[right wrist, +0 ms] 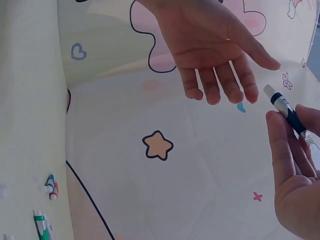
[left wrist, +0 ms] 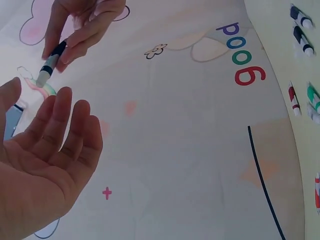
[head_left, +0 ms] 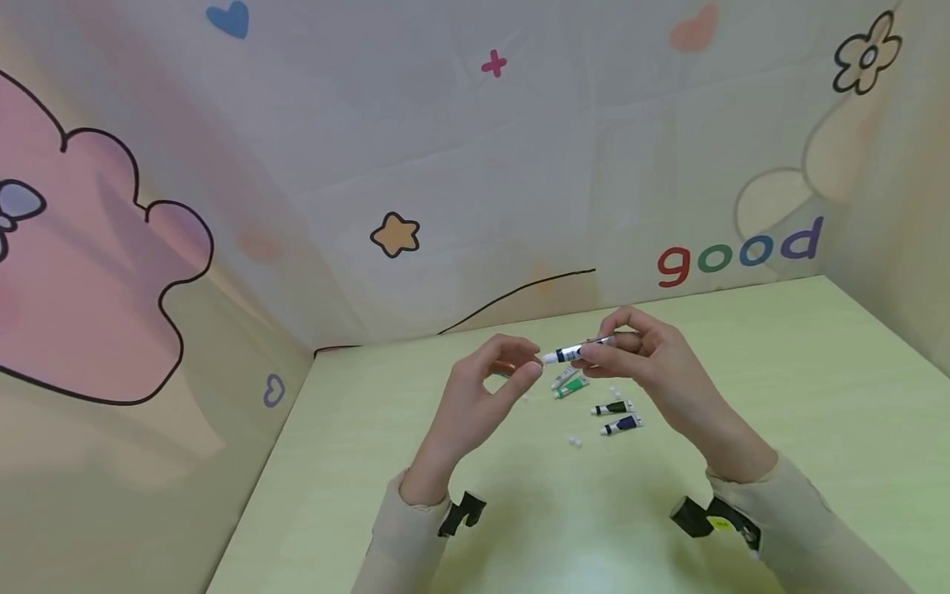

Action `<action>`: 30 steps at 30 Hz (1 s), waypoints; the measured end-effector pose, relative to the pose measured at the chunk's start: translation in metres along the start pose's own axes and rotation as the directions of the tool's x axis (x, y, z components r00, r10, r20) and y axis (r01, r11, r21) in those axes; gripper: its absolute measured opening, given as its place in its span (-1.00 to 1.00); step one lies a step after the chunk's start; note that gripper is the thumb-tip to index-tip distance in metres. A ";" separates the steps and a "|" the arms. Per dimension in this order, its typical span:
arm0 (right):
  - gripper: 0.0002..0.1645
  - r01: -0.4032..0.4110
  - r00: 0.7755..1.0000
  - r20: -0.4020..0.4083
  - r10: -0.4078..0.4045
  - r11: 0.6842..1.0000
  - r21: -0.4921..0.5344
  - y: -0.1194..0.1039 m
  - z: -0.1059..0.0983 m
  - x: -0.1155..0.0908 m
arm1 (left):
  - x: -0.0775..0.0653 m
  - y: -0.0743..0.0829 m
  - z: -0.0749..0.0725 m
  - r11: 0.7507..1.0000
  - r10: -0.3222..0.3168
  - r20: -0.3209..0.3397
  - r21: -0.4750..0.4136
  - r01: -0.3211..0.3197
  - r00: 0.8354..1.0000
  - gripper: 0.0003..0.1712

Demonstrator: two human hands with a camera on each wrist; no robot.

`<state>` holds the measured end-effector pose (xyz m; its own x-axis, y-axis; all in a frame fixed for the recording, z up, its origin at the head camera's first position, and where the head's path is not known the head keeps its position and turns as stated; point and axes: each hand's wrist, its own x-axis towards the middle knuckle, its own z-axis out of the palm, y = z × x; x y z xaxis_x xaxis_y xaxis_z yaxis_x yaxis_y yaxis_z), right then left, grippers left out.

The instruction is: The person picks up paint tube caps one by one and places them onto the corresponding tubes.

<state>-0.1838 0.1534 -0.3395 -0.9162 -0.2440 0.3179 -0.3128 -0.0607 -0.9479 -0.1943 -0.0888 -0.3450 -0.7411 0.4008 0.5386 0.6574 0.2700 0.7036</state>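
Note:
A small white paint tube (head_left: 567, 354) with a dark band and a white cap is held up above the table. My right hand (head_left: 671, 375) pinches its body between thumb and fingers, the cap pointing left. Facing that cap is my left hand (head_left: 481, 396), its fingers loosely bent and holding nothing. Both wrist views show a gap between the left fingertips and the cap (right wrist: 269, 90). Below on the table lie a green tube (head_left: 571, 388), a black-labelled tube (head_left: 612, 408) and a dark blue tube (head_left: 622, 425).
Small white pieces (head_left: 575, 442) lie on the pale green table (head_left: 334, 503). A dark red tube (left wrist: 293, 99) and an orange-red tube (left wrist: 317, 194) show in the left wrist view. A printed cloth wall (head_left: 460, 165) stands behind the table. Black camera mounts (head_left: 716, 521) sit on both wrists.

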 end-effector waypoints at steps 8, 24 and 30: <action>-0.85 0.013 1.000 0.011 -0.013 1.000 0.028 0.001 0.003 -0.001 | -0.003 0.011 0.004 0.981 -0.185 0.038 -0.052 0.186 0.982 -0.75; -0.84 -0.053 0.998 0.029 0.051 0.996 0.065 0.001 0.006 0.001 | -0.005 0.016 0.016 0.999 -0.028 -0.042 0.028 0.029 0.999 -0.77; -0.83 -0.084 0.996 0.025 0.083 0.995 0.047 0.003 0.008 0.001 | -0.006 0.014 0.018 0.995 0.070 -0.070 0.079 -0.065 0.995 -0.82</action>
<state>-0.1835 0.1457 -0.3426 -0.9325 -0.2721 0.2375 -0.2225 -0.0851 -0.9712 -0.1784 -0.0717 -0.3468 -0.7007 0.3568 0.6178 0.7128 0.3119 0.6282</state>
